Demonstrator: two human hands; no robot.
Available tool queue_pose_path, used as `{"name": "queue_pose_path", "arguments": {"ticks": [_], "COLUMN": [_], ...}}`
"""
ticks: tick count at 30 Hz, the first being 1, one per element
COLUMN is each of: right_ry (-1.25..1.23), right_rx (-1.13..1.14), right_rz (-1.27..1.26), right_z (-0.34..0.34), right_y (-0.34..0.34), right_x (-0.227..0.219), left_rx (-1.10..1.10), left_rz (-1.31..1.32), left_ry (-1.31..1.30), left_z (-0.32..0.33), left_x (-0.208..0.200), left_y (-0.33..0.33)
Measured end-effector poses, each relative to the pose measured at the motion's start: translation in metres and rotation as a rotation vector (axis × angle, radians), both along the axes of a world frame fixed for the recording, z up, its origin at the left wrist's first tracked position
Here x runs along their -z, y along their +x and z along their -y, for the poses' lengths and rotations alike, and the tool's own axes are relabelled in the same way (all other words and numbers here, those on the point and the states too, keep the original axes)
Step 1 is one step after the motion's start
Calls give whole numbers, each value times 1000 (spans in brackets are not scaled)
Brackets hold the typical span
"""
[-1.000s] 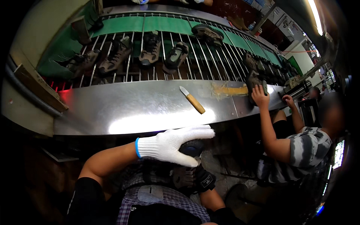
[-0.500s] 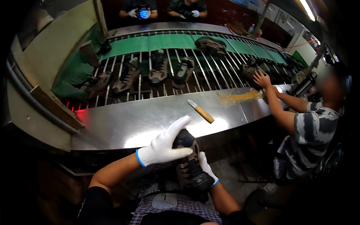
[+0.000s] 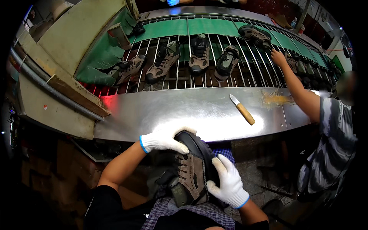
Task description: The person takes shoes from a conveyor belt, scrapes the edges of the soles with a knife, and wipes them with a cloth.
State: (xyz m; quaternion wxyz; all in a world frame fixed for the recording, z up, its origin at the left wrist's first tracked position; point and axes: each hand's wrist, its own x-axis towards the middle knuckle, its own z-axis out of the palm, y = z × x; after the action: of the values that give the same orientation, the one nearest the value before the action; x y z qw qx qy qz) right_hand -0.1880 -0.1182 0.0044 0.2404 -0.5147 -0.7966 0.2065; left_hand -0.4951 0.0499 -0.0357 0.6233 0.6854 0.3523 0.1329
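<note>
White knit covers both hands: the left hand (image 3: 165, 140) curls around the rounded toe of a brown-and-black shoe (image 3: 193, 171) over a plaid apron (image 3: 215, 217); the right hand (image 3: 229, 184), loosely bent, meets the ridged sole, grip unclear.

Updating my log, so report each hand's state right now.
Left hand: holding the shoe by its toe.
Right hand: at the shoe's sole, partly bent; grip cannot be told.
</note>
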Motion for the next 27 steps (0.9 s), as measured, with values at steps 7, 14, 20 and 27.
{"name": "queue_pose_path", "arguments": {"ticks": [7, 14, 20, 27], "right_ry": [117, -187, -421, -572], "right_rx": [-23, -191, -144, -208], "right_rz": [-78, -23, -63, 63], "right_z": [-91, -163, -154, -64], "right_y": [-32, -62, -56, 0], "right_x": [28, 35, -15, -36], "left_rx": [3, -51, -2, 194], "left_rz": [41, -51, -95, -128], "left_ry": [14, -277, -99, 341], "left_z": [-9, -9, -9, -18], "left_x": [5, -22, -21, -47], "left_y": [-1, 3, -2, 5]}}
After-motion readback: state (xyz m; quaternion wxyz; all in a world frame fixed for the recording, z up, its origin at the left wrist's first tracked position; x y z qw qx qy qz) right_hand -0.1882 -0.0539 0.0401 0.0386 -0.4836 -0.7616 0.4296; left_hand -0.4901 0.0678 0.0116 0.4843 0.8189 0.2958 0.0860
